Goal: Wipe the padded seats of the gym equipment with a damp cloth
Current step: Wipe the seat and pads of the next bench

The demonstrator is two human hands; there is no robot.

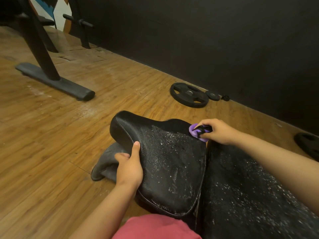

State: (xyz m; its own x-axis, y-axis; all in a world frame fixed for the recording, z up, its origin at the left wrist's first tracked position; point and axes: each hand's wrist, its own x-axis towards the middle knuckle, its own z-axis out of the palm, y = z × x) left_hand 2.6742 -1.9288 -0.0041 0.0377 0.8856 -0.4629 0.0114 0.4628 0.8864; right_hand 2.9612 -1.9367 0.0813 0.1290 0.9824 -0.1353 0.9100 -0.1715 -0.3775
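Observation:
A black padded seat (165, 163) fills the lower middle of the head view, speckled with white dust over its right half. My left hand (129, 166) grips its left edge, thumb on top and fingers curled under. My right hand (217, 131) pinches a bunched purple cloth (195, 133) with black trim and presses it on the seat's far right edge. A second black pad (245, 192), also dusty, runs along the right, under my right forearm.
The bench's grey foot (105, 163) shows under the seat on the wooden floor. Another machine's frame and floor bar (57, 80) stand at the left rear. Weight plates (189, 94) lie by the black wall, and one more (309, 144) at the right edge.

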